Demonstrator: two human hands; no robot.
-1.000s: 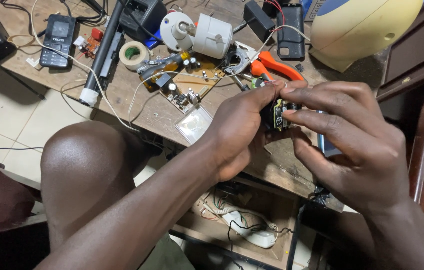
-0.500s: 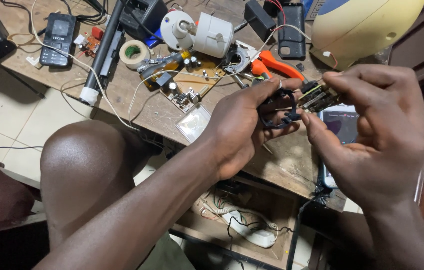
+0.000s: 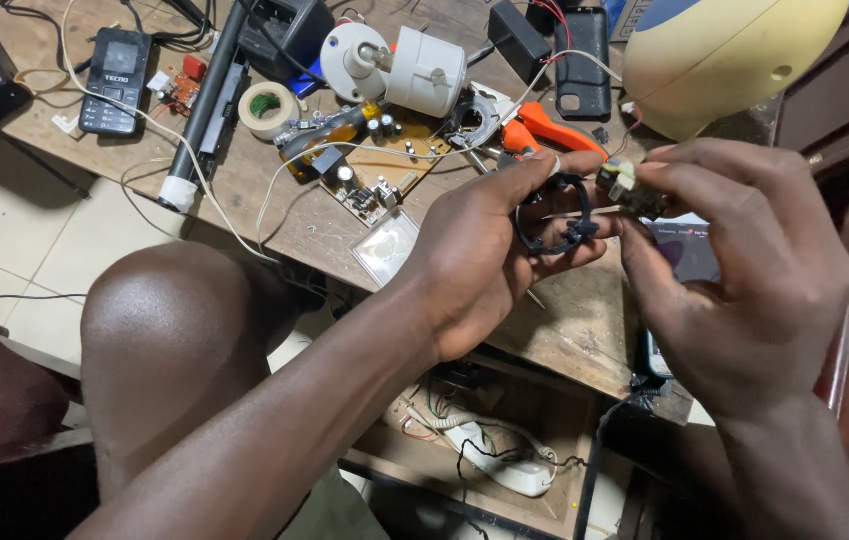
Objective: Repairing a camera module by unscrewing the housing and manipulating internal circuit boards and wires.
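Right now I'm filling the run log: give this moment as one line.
left hand: holds black ring part | right hand: pinches small component | both over wooden bench | circuit board behind

My cluttered surface point(image 3: 275, 200): a keypad phone point(image 3: 115, 80), tape roll point(image 3: 268, 109), orange pliers point(image 3: 545, 128), a brown circuit board point(image 3: 400, 160).
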